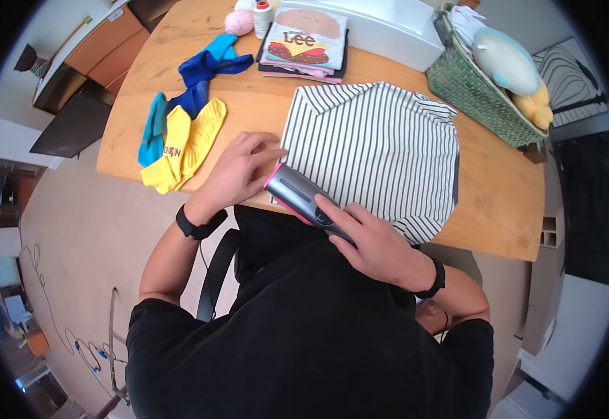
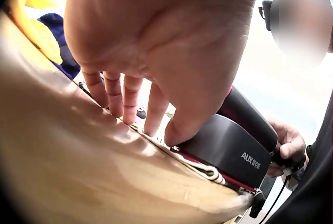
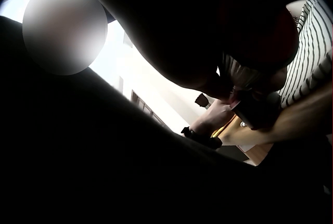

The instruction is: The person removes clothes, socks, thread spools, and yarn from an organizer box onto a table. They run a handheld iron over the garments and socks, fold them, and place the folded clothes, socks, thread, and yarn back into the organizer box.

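A white shirt with black stripes (image 1: 374, 153) lies spread on the wooden table (image 1: 496, 209). My right hand (image 1: 377, 244) grips the handle of a grey handheld garment steamer (image 1: 296, 190) with a pink edge. Its head rests at the shirt's near left edge, and AUX is printed on its side in the left wrist view. Beside the steamer's head, my left hand (image 1: 238, 171) presses its fingertips down on the border of the cloth, with extended fingers (image 2: 131, 96) and the thumb close to the steamer. The right wrist view is mostly dark.
Yellow socks (image 1: 179, 146) lie at the left, with blue and teal socks (image 1: 213, 63) behind them. Folded clothes (image 1: 304, 45) are stacked at the back, near a pink yarn ball (image 1: 239, 22). A green woven basket (image 1: 479, 98) holding plush toys stands at the back right.
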A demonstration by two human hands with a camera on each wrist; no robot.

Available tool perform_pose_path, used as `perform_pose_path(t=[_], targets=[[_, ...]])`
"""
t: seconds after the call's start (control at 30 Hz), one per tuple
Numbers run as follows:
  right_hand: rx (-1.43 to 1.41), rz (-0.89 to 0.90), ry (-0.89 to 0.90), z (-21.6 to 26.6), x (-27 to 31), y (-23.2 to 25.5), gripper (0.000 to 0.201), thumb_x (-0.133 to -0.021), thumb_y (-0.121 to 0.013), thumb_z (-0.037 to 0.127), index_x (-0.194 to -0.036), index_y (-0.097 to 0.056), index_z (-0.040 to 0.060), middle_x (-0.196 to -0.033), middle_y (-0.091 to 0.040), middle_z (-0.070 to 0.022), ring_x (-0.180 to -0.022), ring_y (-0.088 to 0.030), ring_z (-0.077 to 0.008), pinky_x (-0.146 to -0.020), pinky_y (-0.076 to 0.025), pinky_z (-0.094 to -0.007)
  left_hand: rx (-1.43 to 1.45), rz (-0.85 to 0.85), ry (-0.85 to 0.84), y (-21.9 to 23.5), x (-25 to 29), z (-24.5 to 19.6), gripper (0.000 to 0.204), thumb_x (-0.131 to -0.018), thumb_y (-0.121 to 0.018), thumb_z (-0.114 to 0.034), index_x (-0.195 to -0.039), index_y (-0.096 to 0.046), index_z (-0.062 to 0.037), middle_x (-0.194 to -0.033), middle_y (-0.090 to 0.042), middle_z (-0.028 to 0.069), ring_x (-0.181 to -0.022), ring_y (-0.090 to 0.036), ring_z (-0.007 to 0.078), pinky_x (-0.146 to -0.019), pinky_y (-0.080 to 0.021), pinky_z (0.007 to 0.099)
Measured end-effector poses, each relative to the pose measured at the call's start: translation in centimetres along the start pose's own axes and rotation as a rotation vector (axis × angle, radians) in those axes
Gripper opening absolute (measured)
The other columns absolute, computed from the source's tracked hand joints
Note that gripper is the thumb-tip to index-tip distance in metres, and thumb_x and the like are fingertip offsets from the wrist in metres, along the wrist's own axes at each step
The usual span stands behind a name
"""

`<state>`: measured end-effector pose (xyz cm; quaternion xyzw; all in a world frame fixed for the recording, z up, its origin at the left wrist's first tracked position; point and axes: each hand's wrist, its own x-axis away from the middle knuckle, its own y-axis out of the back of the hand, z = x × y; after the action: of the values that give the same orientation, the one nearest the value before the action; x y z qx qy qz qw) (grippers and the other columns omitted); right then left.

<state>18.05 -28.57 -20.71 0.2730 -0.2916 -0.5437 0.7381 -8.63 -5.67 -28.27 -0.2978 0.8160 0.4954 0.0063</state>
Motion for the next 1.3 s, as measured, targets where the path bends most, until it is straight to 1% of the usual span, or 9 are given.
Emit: perform_pose_path(t=[0.07,0.1,0.13,0.2,0.23,0.37,0.57,1.0,1.3], targets=[[0.070,-0.051,0.115,-0.6,0.4,-0.4,0.077,-0.110,-0.073,0.017,-0.181,-0.042,0.0208,-0.109,-0.062,-0.0157,-0.076,-0.070,-0.0360,-0.069,-0.061,-0.0475,-0.025,0.033,0.032,0.2,0.3,-0.6,0.054,-0.091,-0.081,-0.005,-0.145,-0.080,-0.0118,-0.152,-0.067,0.0120,-0.131,-0.063,0.0353,-0.114,-0.052,0.0461],[0.065,-0.035,0.105,-0.7,0.6,-0.1,0.077,-0.111,-0.073,0.018,-0.181,-0.042,0.0194,-0.109,-0.062,-0.0156,-0.076,-0.070,-0.0360,-0.069,-0.061,-0.0477,-0.035,0.063,0.046,0.2,0.5,-0.6,0.057,-0.091,-0.083,-0.010,-0.148,-0.078,-0.0117,-0.159,-0.064,0.0140,-0.136,-0.061,0.0385,-0.119,-0.050,0.0491],[0.069,-0.045,0.089,-0.8,1.1,-0.1,0.077,-0.111,-0.073,0.018,-0.181,-0.042,0.0194,-0.109,-0.062,-0.0156,-0.076,-0.070,-0.0360,-0.069,-0.061,-0.0477,-0.026,0.068,0.030,0.0,0.5,-1.1,0.057,-0.091,-0.083,-0.010,-0.148,-0.078,-0.0117,-0.159,-0.064,0.0140,-0.136,-0.061,0.0385,-0.119,-0.050,0.0491],[0.023,-0.141,0.049,-1.1,1.7,-0.3,0.077,-0.111,-0.073,0.017,-0.181,-0.041,0.0179,-0.110,-0.062,-0.0155,-0.075,-0.070,-0.0358,-0.070,-0.060,-0.0476,-0.058,0.024,0.080,-0.1,0.9,-2.5,0.063,-0.091,-0.087,-0.018,-0.153,-0.075,-0.0123,-0.167,-0.059,0.0165,-0.146,-0.057,0.0426,-0.125,-0.045,0.0535],[0.022,-0.146,0.043,-1.3,1.9,-0.3,0.077,-0.111,-0.073,0.017,-0.181,-0.041,0.0179,-0.110,-0.062,-0.0155,-0.075,-0.070,-0.0358,-0.070,-0.060,-0.0476,-0.073,0.039,0.083,-0.3,1.1,-2.8,0.067,-0.094,-0.087,-0.029,-0.157,-0.072,-0.0136,-0.175,-0.053,0.0182,-0.156,-0.051,0.0455,-0.128,-0.041,0.0570],[0.042,-0.216,-0.027,-2.1,2.9,0.1,0.078,-0.110,-0.074,0.014,-0.181,-0.041,0.0173,-0.112,-0.063,-0.0162,-0.076,-0.069,-0.0356,-0.072,-0.060,-0.0467,-0.228,0.039,0.062,-2.4,2.1,-2.8,0.068,-0.098,-0.083,-0.040,-0.159,-0.071,-0.0142,-0.178,-0.051,0.0190,-0.160,-0.048,0.0458,-0.131,-0.039,0.0573],[0.043,-0.278,-0.108,-3.0,4.8,0.9,0.081,-0.108,-0.075,0.011,-0.182,-0.041,0.0172,-0.113,-0.063,-0.0166,-0.089,-0.070,-0.0369,-0.081,-0.059,-0.0475,-0.224,0.032,0.070,-2.3,2.2,-2.8,0.067,-0.097,-0.084,-0.038,-0.158,-0.072,-0.0132,-0.176,-0.053,0.0194,-0.161,-0.048,0.0463,-0.132,-0.039,0.0559],[0.093,-0.431,-0.231,-4.8,9.7,2.4,0.081,-0.108,-0.075,0.008,-0.181,-0.041,0.0162,-0.111,-0.063,-0.0184,-0.093,-0.069,-0.0408,-0.086,-0.058,-0.0497,-0.215,0.030,0.056,-2.6,2.1,-2.6,0.069,-0.093,-0.087,-0.032,-0.157,-0.073,-0.0117,-0.176,-0.055,0.0195,-0.160,-0.050,0.0447,-0.132,-0.040,0.0554],[0.084,-0.587,-0.351,-6.0,13.6,3.1,0.078,-0.107,-0.075,0.005,-0.178,-0.046,0.0128,-0.117,-0.069,-0.0240,-0.104,-0.072,-0.0463,-0.092,-0.059,-0.0498,-0.211,0.056,0.060,-2.8,2.2,-2.3,0.067,-0.097,-0.085,-0.031,-0.160,-0.071,-0.0118,-0.179,-0.051,0.0197,-0.163,-0.046,0.0469,-0.133,-0.038,0.0580]])
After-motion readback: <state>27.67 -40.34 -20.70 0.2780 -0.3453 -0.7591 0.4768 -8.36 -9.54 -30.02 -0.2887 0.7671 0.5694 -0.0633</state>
